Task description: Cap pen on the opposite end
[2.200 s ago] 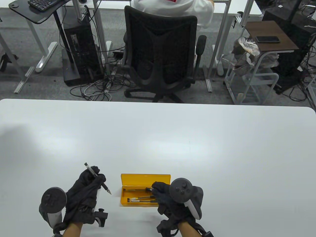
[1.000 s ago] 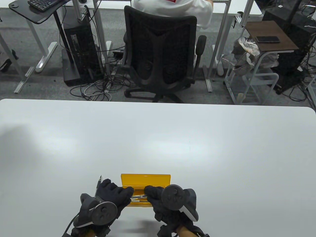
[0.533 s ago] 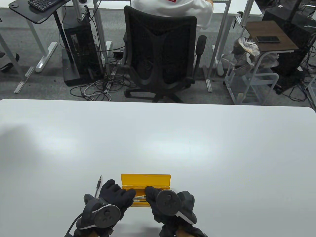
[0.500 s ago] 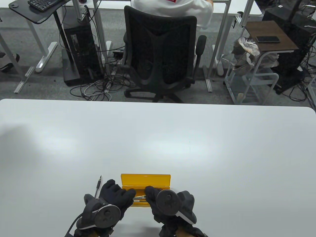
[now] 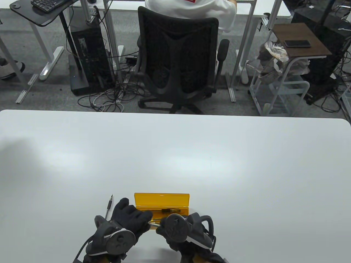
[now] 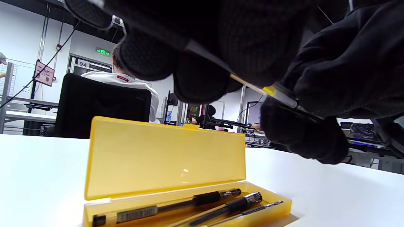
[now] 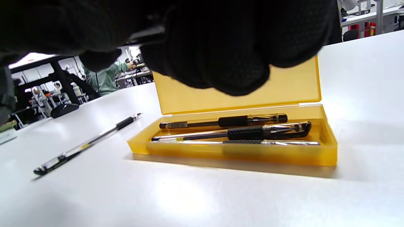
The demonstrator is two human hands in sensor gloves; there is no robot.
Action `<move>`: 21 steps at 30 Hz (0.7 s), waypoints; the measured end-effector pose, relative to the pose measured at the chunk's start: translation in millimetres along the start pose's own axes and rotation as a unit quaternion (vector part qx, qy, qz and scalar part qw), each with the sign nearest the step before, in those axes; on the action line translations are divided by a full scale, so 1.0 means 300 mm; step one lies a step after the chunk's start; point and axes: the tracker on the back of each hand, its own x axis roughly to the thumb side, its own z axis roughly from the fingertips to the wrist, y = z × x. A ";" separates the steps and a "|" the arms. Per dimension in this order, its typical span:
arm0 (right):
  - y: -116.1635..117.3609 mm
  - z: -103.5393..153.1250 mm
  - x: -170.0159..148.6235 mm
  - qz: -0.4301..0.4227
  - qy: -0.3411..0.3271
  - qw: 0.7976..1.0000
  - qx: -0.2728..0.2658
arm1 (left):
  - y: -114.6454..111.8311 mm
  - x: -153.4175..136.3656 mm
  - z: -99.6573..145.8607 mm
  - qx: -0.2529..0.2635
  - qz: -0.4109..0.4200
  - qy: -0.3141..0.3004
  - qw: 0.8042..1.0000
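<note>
An open yellow pen case [image 5: 161, 197] lies near the table's front edge, and it also shows in the left wrist view [image 6: 164, 157] and the right wrist view [image 7: 240, 154]. It holds three pens [image 7: 227, 121]. My left hand [image 5: 137, 217] and right hand [image 5: 167, 228] meet just above the case's front. Between them they hold a thin pen [image 5: 153, 223]. In the left wrist view this pen [image 6: 252, 84] runs from my left fingers [image 6: 195, 78] into my right fingers [image 6: 303, 138]. I cannot tell whether its cap is on.
Another pen [image 5: 109, 206] lies loose on the white table [image 5: 246, 169] just left of the case, and also shows in the right wrist view [image 7: 88, 143]. A black office chair [image 5: 178, 63] with a seated person stands beyond the far edge.
My left hand laid its pen on the table and moved to the case. In the last half second my right hand drew back toward me, uncovering a pen in the case.
</note>
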 end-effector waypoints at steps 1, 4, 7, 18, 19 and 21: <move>0.000 0.000 0.002 -0.002 -0.005 1.000 0.000 | 0.004 0.001 0.002 0.003 -0.010 -0.007 1.000; -0.003 -0.005 0.006 -0.012 -0.011 1.000 0.012 | 0.006 0.001 0.001 0.007 0.007 -0.005 1.000; 0.003 -0.011 0.008 -0.034 -0.021 0.999 0.037 | 0.000 0.002 -0.001 0.004 0.003 -0.007 1.000; -0.036 -0.016 -0.061 -0.053 0.068 0.996 0.026 | 0.009 -0.110 0.032 0.018 0.041 0.107 0.993; -0.050 -0.013 -0.072 -0.061 0.079 0.995 0.010 | 0.008 -0.119 0.035 0.019 0.046 0.113 0.992; -0.081 -0.013 -0.098 -0.066 0.110 0.992 -0.019 | 0.008 -0.139 0.043 0.015 0.053 0.130 0.990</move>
